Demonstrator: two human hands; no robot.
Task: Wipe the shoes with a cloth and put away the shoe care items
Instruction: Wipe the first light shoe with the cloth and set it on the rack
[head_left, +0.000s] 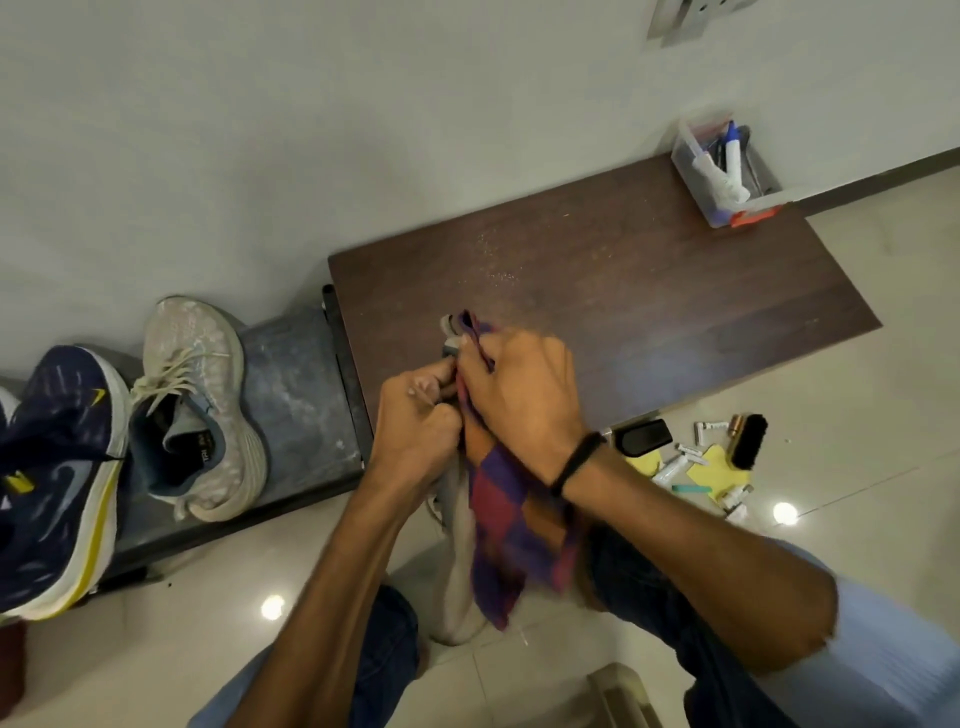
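We record the left hand curled tight round a grey shoe, apparently to steady it at the near edge of the bench top for wiping. The right hand has its fingers curled, pinching the checked cloth against the shoe. The cloth sits beneath those fingers and hangs toward 6 o'clock. The shoe brush lies at 3 o'clock, not yet stowed.
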